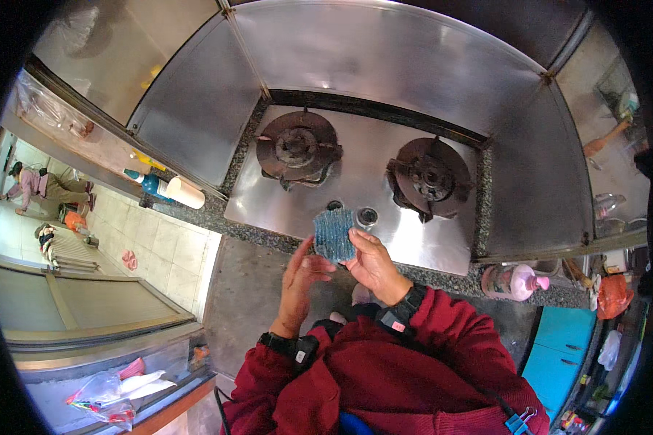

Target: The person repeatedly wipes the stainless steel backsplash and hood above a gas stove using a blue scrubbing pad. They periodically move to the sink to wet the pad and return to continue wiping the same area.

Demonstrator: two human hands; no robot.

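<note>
A blue, ridged scouring pad (334, 236) is pinched at its right edge between the thumb and fingers of my right hand (375, 265). At the pad's lower left, my left hand (303, 280) has its fingers spread; whether the fingertips touch the pad I cannot tell. Both are above the front edge of a stainless steel gas hob (348, 174), close to its two control knobs. The left burner (298, 147) and the right burner (431, 176) bear dark, round pan supports. No flame shows.
Metal panels (381, 60) surround the hob. Blue and white bottles (182, 191) lie left of it on the granite counter; a pink-topped bottle (514, 283) is to the right. Another person (32, 187) bends over the tiled floor at far left. Turquoise cabinet doors (558, 348) stand at lower right.
</note>
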